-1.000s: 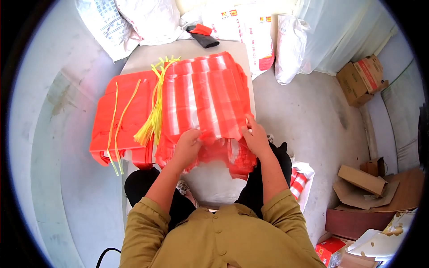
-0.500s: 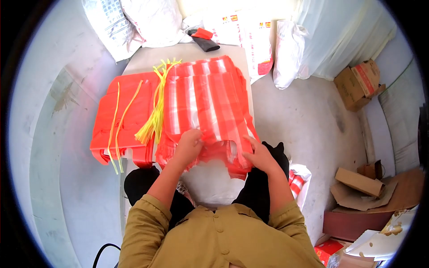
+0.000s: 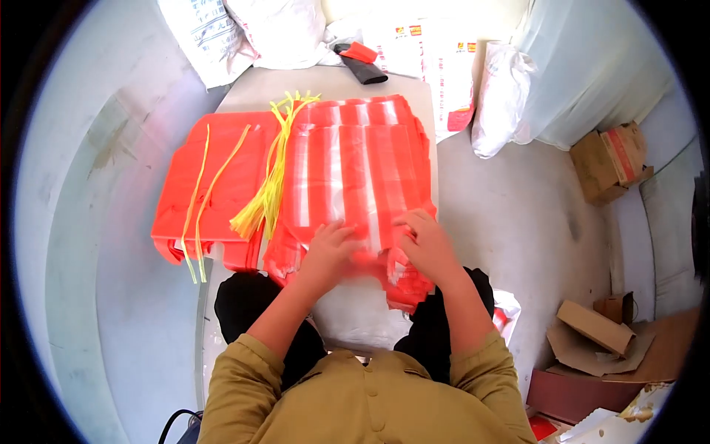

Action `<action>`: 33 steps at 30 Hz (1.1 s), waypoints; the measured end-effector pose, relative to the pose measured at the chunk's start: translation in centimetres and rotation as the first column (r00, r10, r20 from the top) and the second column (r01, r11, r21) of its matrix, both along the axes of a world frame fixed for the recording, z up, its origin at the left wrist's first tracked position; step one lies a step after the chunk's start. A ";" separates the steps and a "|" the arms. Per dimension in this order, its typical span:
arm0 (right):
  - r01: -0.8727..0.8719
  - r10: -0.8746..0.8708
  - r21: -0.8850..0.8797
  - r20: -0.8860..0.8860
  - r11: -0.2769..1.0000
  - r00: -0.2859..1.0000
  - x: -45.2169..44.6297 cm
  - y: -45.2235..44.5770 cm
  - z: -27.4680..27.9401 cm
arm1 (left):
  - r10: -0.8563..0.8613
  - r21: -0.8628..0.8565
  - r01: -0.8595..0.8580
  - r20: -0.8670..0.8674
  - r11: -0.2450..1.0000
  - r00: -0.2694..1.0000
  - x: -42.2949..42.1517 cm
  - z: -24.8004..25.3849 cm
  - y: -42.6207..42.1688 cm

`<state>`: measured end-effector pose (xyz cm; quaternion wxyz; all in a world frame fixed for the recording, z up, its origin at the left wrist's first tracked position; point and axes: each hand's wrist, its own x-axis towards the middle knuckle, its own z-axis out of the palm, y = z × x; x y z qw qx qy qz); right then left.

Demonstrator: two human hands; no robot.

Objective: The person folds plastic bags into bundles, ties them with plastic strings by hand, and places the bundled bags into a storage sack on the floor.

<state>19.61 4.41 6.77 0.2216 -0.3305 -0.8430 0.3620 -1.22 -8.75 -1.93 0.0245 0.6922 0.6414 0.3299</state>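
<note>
A stack of red-and-white striped plastic bags (image 3: 355,170) lies flat before me, with its handle end toward my lap. My left hand (image 3: 329,255) rests over the lower middle of the stack, fingers spread on the plastic. My right hand (image 3: 427,248) is at the stack's lower right, thumb and forefinger apart beside a crumpled handle. The plastic between both hands is blurred. Along the stack's left side lies a bundle of yellow ties (image 3: 272,185). Further left is a pile of plain red bags (image 3: 229,159) with two loose yellow strips (image 3: 198,196) across it.
White sacks (image 3: 277,29) stand behind the table (image 3: 259,85), where a black-and-red item (image 3: 361,63) lies at the far edge. Another white bag (image 3: 503,100) stands at the back right. Cardboard boxes (image 3: 610,163) and flattened cardboard (image 3: 599,337) are on the right-hand floor.
Both hands have shifted over the striped bags, the right one further up, its fingers more bent. The handle edge under them has bunched up. The whole view has moved slightly.
</note>
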 end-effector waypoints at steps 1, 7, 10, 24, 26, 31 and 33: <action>-0.029 0.026 -0.109 -0.029 0.994 0.999 -1.2 0.6 -0.5 | 0.000 -0.007 0.000 -0.006 1.000 1.000 0.2 0.3 0.0; -0.193 0.198 -0.361 -0.023 0.912 0.980 -4.9 2.4 -2.8 | 0.013 -0.072 -0.015 -0.029 0.997 1.000 0.2 1.1 0.2; -0.225 0.239 -0.417 -0.017 0.881 0.971 -5.3 2.4 -3.9 | 0.008 -0.092 -0.011 -0.037 0.996 0.999 0.4 1.2 0.3; -0.276 0.276 -0.461 -0.069 0.844 0.959 -5.8 3.2 -6.5 | -0.035 -0.201 0.055 0.098 0.978 0.995 0.1 3.2 0.1; -0.303 0.306 -0.374 -0.052 0.877 0.950 -5.8 3.0 -6.1 | -0.008 -0.219 0.038 0.134 0.975 0.991 0.0 2.7 0.0; -0.309 0.302 -0.242 -0.067 0.920 0.951 -5.6 2.6 -6.4 | -0.035 -0.108 0.054 0.171 0.993 0.985 0.1 3.4 0.4; -0.311 0.300 -0.198 -0.081 0.930 0.950 -5.5 2.4 -6.4 | -0.047 -0.066 0.055 0.112 0.996 0.993 0.0 3.1 0.5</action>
